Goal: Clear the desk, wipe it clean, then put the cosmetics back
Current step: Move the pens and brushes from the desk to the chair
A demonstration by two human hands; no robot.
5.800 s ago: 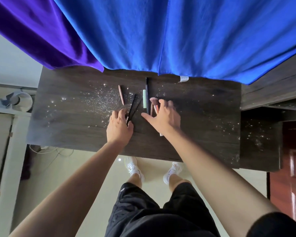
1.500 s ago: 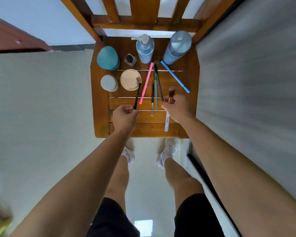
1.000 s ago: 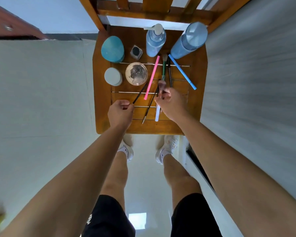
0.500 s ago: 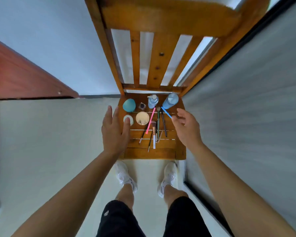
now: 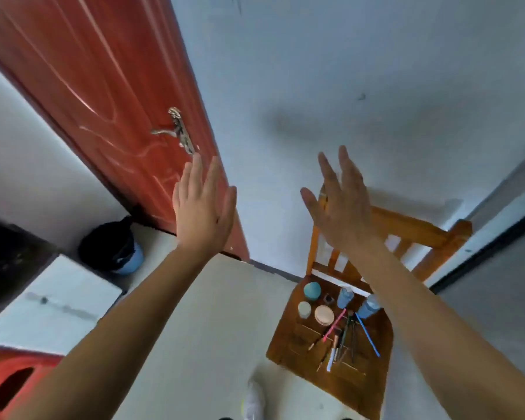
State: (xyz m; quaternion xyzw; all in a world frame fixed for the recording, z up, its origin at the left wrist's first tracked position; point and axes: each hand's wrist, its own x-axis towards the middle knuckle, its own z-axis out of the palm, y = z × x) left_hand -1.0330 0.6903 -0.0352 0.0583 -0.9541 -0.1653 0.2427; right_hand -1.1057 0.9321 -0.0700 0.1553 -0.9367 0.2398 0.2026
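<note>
The view is swung up toward the red door (image 5: 88, 86) since half a second ago, and the wooden chair (image 5: 288, 339) is shifted to lower right. The left hand (image 5: 202, 207) and right hand (image 5: 343, 207) are raised clear of its seat, fingers (image 5: 194, 174) held straight and wide, nothing gripped. The cosmetics (image 5: 324, 314) are left lying on the seat.

Glossy varnished wooden chair (image 5: 297, 344); glossy red door (image 5: 103, 86) with metal handle (image 5: 176, 130).
</note>
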